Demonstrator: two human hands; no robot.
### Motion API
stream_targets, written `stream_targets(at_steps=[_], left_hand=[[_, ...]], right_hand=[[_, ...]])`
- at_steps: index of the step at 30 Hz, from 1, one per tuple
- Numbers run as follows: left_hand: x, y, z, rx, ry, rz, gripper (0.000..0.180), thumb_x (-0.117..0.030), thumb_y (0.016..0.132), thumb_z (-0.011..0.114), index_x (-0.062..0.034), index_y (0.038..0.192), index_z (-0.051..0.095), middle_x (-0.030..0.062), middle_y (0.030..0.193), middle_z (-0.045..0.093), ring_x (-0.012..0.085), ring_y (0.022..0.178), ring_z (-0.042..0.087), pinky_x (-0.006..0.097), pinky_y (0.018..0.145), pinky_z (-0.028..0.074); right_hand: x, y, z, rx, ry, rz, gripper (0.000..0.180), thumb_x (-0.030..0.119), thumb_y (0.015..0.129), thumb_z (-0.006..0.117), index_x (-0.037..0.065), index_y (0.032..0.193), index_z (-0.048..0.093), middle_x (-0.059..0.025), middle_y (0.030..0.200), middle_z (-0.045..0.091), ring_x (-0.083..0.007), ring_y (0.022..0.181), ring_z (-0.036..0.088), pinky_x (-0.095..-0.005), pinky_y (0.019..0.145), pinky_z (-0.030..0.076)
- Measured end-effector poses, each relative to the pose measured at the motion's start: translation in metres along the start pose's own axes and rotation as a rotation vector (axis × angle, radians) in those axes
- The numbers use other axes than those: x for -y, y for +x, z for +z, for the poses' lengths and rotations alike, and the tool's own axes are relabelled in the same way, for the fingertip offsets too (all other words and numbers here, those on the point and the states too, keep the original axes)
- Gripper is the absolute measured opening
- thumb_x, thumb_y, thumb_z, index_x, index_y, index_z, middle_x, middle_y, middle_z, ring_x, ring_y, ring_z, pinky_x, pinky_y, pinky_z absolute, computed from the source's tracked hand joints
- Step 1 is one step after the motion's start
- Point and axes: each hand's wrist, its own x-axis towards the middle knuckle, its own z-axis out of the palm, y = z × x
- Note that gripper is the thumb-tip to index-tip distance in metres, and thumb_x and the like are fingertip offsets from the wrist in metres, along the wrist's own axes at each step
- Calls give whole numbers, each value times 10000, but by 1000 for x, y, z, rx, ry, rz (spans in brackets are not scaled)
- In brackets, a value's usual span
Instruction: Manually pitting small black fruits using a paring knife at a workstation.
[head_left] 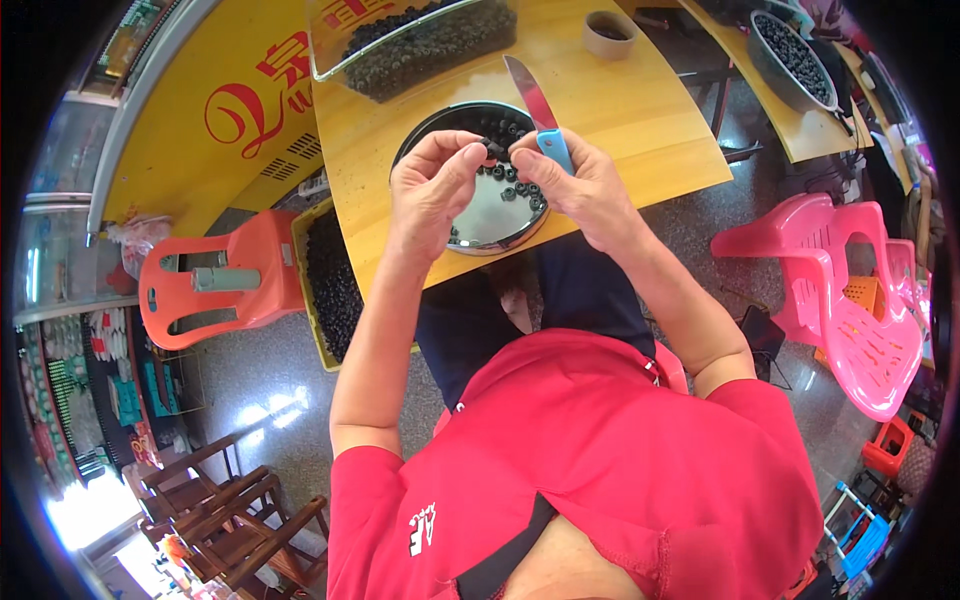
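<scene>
Taking the round tray [478, 222] as the clock's centre, with the seated person at 6, I'd worry first about that knife [532, 92]. The right hand [580, 185] grips its blue handle between thumb and palm, the blade sticking up toward 11 o'clock, while those same fingertips reach to a small black piece [496, 150]. The left hand [435, 185] pinches that piece from the 9 o'clock side, thumb against fingers, so it is held up over the tray. I can't make out which way the cutting edge faces. With one hand sharing two jobs, a careless turn of the wrist could swing the steel across the left fingers, and a loosening grip could let the handle slide.

The piece itself is tiny and mostly hidden by the fingertips; pinched that lightly, it could well pop out and drop among the loose black pieces [508, 190] scattered on the tray's right half, roughly 1 to 4 o'clock, and be hard to pick out again.

The tray sits close to the table's [660, 130] near edge, at 6 o'clock. A forearm pressing on its rim might tip it and spill everything toward the lap. Further off, the clear bin [348, 64] at 11 and the cup [609, 46] between 1 and 2 seem safe unless an elbow or the knife sweeps wide.
</scene>
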Motion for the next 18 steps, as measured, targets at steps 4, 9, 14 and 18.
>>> stream_targets(at_steps=[4, 9, 14, 18], left_hand=[[4, -11, 13, -22, -144, 125, 148, -102, 908, 644, -9, 1017, 604, -8, 755, 591, 3, 474, 370, 161, 418, 259], [11, -19, 16, -23, -78, 142, 246, -106, 921, 630, -3, 1142, 598, -20, 843, 587, -7, 511, 367, 163, 440, 268], [8, -27, 16, -84, 40, 131, 261, -104, 911, 654, -11, 1149, 603, -20, 925, 606, -22, 578, 413, 145, 478, 287], [8, -29, 19, -130, 166, 123, 255, -110, 901, 670, -18, 1135, 630, -30, 896, 616, -25, 595, 433, 137, 489, 294]], right_hand=[[-2, 3, 14, -26, 52, -63, 221, 226, 888, 699, 71, 1038, 654, 57, 738, 575, 1, 564, 428, -166, 482, 298], [1, 3, 14, -2, -42, -56, 195, 216, 885, 702, 76, 1014, 661, 59, 722, 581, -2, 564, 430, -164, 485, 294], [9, 5, 16, 14, -27, -7, 177, 184, 879, 710, 25, 952, 683, 32, 787, 618, -37, 728, 543, -199, 652, 443], [4, 8, 16, 20, -98, -134, 169, 165, 880, 704, 13, 948, 682, 20, 800, 634, -47, 735, 555, -203, 668, 457]])
